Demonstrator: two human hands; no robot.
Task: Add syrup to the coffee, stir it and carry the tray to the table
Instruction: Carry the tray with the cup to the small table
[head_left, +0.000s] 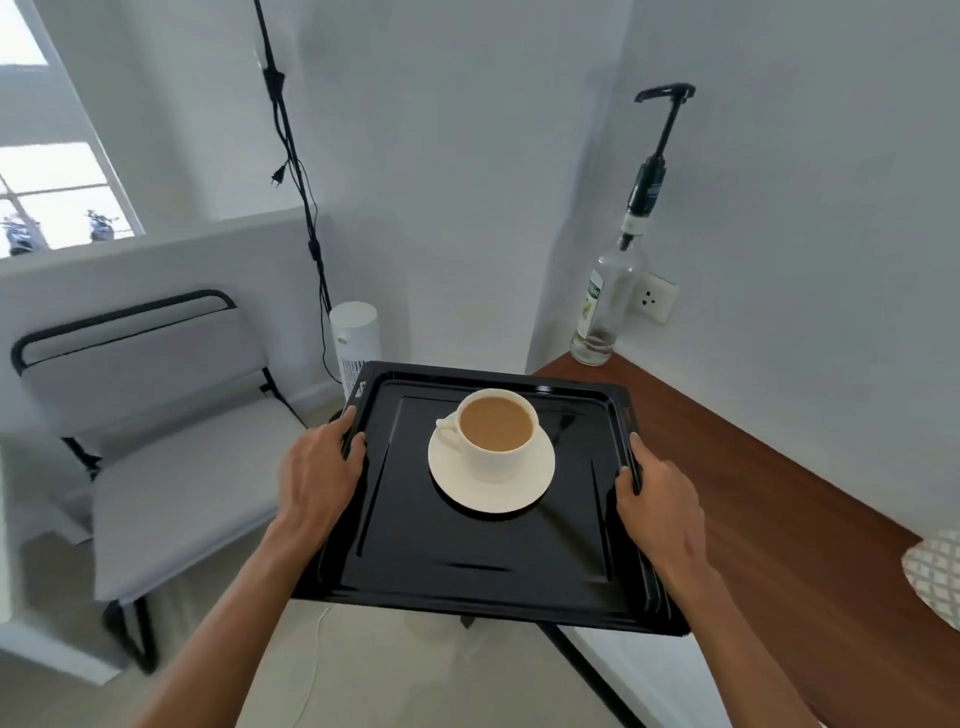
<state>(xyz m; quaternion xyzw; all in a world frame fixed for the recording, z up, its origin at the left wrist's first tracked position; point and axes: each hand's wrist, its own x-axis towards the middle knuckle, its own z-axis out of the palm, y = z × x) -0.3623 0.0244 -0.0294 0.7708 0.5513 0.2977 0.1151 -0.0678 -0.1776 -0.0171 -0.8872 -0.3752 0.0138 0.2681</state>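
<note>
A black rectangular tray (467, 566) is held in the air, partly over the floor and partly over the wooden counter's left edge. My left hand (319, 478) grips its left rim and my right hand (657, 504) grips its right rim. On the tray stands a white cup (493, 441) full of light brown coffee, on a white saucer (491, 491), handle to the left. The syrup bottle (608, 301), clear glass with a tall black pump, stands on the counter's far corner against the wall. No spoon is visible.
The brown wooden counter (779, 493) runs along the right wall, with a wall socket (657, 297) behind the bottle and a patterned cloth (935, 577) at the right edge. A grey folding chair (156, 441) stands left. A black stand with cables (296, 171) and a white cylindrical appliance (353, 338) are ahead.
</note>
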